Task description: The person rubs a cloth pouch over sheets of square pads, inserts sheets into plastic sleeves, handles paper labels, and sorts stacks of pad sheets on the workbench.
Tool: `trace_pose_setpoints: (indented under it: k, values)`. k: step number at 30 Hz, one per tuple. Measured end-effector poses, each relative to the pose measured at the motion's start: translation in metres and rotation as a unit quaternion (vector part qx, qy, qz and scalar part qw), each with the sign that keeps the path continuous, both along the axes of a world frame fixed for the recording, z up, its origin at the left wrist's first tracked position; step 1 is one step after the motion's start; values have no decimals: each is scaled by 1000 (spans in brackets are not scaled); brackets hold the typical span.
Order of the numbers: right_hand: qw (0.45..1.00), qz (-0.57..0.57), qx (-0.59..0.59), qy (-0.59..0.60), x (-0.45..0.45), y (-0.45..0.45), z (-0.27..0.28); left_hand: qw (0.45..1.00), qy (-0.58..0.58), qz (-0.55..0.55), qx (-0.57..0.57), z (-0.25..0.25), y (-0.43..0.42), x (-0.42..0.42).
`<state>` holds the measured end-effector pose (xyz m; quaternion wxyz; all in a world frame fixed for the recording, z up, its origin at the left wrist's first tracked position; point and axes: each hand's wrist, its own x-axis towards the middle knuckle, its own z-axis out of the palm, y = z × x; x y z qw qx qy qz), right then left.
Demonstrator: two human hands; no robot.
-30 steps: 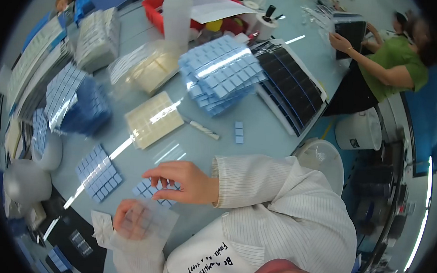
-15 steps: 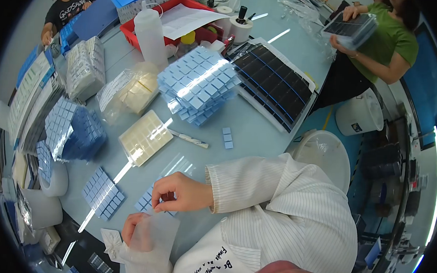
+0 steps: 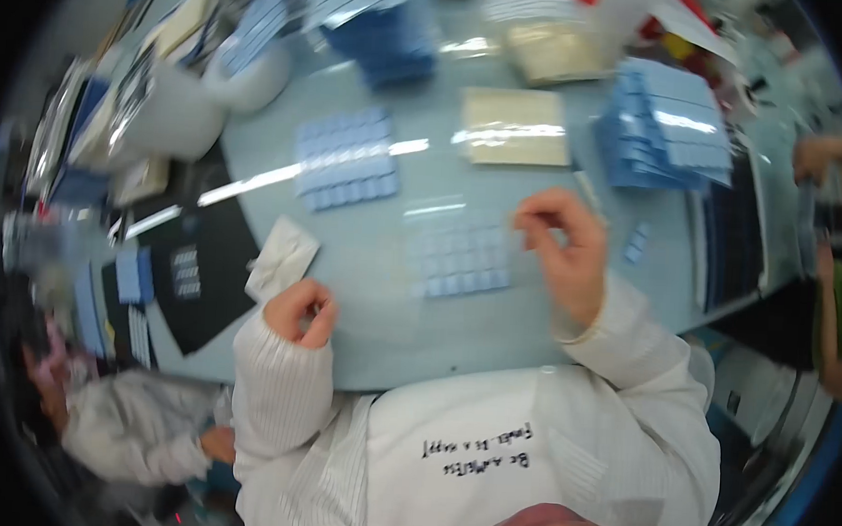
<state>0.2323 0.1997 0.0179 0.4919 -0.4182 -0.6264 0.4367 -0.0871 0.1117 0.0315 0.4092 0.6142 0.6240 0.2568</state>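
A faint translucent film (image 3: 372, 280) spans the space between my hands, partly over a sheet of small blue tiles (image 3: 469, 259); blur hides its edges. My left hand (image 3: 299, 312) is closed at the film's left side, just below a small white bow-shaped piece (image 3: 285, 256). At the film's upper right, the fingers of my right hand (image 3: 569, 252) are pinched together beside the tiles. Another blue tile sheet (image 3: 348, 159) lies farther back on the left. A cream-coloured pad (image 3: 516, 127) sits beyond my right hand, with a pen (image 3: 589, 191) next to it.
Stacks of blue tile sheets (image 3: 671, 124) stand at the back right and back left (image 3: 380, 37). A small blue strip (image 3: 636, 244) lies right of my hand. A black mat (image 3: 198, 251) covers the table's left side. Other people are at the left and right edges.
The view has swung to the left. My hands have moved apart, and the film that covered my left hand now stretches between them. The right hand has moved to the tiles' right side.
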Motion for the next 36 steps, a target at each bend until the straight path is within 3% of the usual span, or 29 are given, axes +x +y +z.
trace_pose_setpoints:
  k: [2,12,16,18,20,24,26,29,32,34,36]
  values:
    - [1000,-10,-8,9,2,5,-2,992,122,12,-44,3,-8,-11]
    - [999,-32,-28,34,3,10,-2,954,278,90,-60,12,1,-13]
    - [998,-41,-24,33,6,13,-4,957,265,114,2,10,8,-21]
    - [997,-59,-21,36,8,14,-5,957,250,133,-60,13,9,-23]
    - [997,-59,-31,47,8,16,-4,919,350,60,169,3,8,-29]
    - [993,-53,-95,48,10,18,-2,937,333,66,82,-4,5,-37]
    - [989,-33,-137,45,15,18,-4,906,411,-30,92,-2,6,-44]
    - [979,-6,-202,27,19,15,-7,873,473,-69,95,2,7,-33]
    - [970,10,-241,4,22,13,-12,864,484,-79,112,0,7,-36]
    - [965,21,-262,-7,22,11,-16,878,424,-65,214,-7,12,-59]
    - [962,27,-270,-19,18,10,-17,903,391,-21,177,0,2,-62]
